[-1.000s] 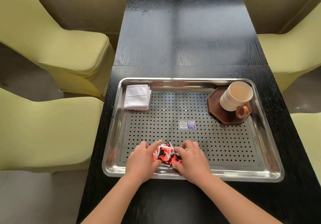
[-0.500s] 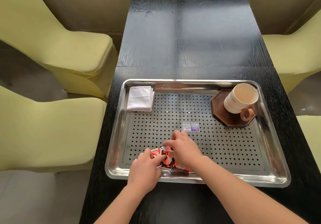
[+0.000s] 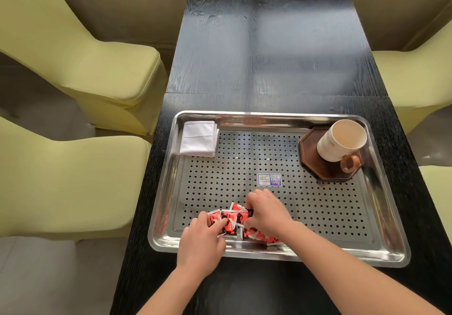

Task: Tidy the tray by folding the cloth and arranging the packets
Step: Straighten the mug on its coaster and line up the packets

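Note:
A perforated steel tray (image 3: 381, 217) lies on the black table. A folded white cloth (image 3: 199, 138) sits in its far left corner. Several red, black and white packets (image 3: 233, 221) lie overlapping in a row along the tray's near edge. My left hand (image 3: 203, 239) presses its fingertips on the leftmost packets. My right hand (image 3: 267, 212) reaches across from the right and pinches a packet in the middle of the row. Part of the row is hidden under my right hand and wrist.
A white mug (image 3: 341, 141) with a brown handle stands on a dark octagonal coaster (image 3: 318, 165) in the tray's far right corner. A small sticker (image 3: 269, 179) marks the tray's middle. Yellow-green chairs (image 3: 73, 187) flank the black table (image 3: 264, 53) on both sides.
The packets were bunched between both hands; now they are spread in a row towards the left. My right hand moved up and left over them, and my left hand shifted left.

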The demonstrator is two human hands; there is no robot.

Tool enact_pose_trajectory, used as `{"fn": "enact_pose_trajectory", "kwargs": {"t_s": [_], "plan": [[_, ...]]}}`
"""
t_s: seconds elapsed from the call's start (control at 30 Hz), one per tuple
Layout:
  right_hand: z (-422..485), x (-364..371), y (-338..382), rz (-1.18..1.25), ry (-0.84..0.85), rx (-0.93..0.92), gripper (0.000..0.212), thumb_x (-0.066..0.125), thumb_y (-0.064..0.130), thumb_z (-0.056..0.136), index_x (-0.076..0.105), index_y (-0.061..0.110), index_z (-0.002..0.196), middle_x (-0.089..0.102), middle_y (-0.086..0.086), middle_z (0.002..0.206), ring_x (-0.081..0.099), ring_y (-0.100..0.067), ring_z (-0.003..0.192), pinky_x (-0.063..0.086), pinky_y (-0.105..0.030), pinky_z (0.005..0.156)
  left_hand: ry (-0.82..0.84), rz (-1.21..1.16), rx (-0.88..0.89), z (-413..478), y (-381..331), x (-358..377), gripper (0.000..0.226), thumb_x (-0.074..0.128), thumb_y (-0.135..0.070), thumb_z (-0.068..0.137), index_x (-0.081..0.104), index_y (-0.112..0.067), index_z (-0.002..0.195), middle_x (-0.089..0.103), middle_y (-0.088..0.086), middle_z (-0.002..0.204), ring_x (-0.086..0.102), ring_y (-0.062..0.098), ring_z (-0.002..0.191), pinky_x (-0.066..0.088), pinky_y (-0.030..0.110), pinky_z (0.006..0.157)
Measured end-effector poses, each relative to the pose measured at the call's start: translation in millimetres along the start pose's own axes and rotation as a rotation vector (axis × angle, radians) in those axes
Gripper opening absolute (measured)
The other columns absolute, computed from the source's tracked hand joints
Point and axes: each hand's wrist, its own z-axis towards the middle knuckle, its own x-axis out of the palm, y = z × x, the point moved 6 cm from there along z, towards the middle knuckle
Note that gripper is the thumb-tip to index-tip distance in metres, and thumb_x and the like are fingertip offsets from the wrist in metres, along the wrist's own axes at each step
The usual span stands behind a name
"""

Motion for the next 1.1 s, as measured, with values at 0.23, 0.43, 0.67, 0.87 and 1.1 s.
{"fn": "enact_pose_trajectory", "kwargs": {"t_s": [0.23,0.43,0.67,0.87,1.1], "plan": [[-25.9,-15.5,-29.4,0.353,-0.150,0.293,0.017,0.072,0.030,0.088,0.058,0.024,0.097,0.059,0.009,0.083,0.062,-0.015,0.083,0.050,-0.032,0.069,-0.012,-0.023,-0.003,-3.0,-0.3,1.4,0.046,0.043,-0.040,0.096,0.044,-0.041,0.142,0.037,-0.006,0.102,0.040,0.011,0.091,0.041,0.026,0.083],[-49.5,6.0,-6.3,0.765,-0.225,0.460,0.018,0.076,0.025,0.085,0.058,0.022,0.088,0.070,-0.003,0.081,0.071,-0.020,0.073,0.061,-0.045,0.071,-0.046,-0.170,-0.024,-2.7,0.6,-3.4,0.041,0.051,-0.038,0.095,0.050,-0.037,0.136,0.041,-0.009,0.099,0.045,0.008,0.088,0.044,0.023,0.074],[-42.0,20.1,22.8,0.467,-0.126,0.400,0.023,0.069,0.031,0.087,0.049,0.024,0.079,0.070,0.000,0.081,0.068,-0.022,0.076,0.057,-0.039,0.074,-0.018,-0.208,-0.123,14.6,14.1,-7.0,0.068,0.069,-0.042,0.086,0.040,-0.025,0.145,0.041,-0.005,0.115,0.044,0.011,0.104,0.048,0.026,0.084],[-39.9,16.3,16.1,0.258,-0.103,0.361,0.016,0.065,0.040,0.082,0.054,0.028,0.082,0.069,0.006,0.085,0.065,-0.020,0.083,0.051,-0.034,0.068,0.034,-0.171,-0.080,26.2,20.1,-8.1,0.067,0.076,-0.030,0.083,0.044,-0.025,0.142,0.039,-0.005,0.114,0.043,0.011,0.106,0.049,0.030,0.090],[-27.0,18.5,30.3,0.162,-0.174,0.195,0.017,0.064,0.028,0.094,0.058,0.018,0.106,0.063,-0.003,0.102,0.063,-0.025,0.093,0.051,-0.037,0.077,0.006,-0.185,-0.066,22.0,32.5,-5.2,0.071,0.073,-0.025,0.086,0.037,-0.027,0.148,0.039,-0.005,0.114,0.049,0.010,0.103,0.051,0.028,0.092]]}}
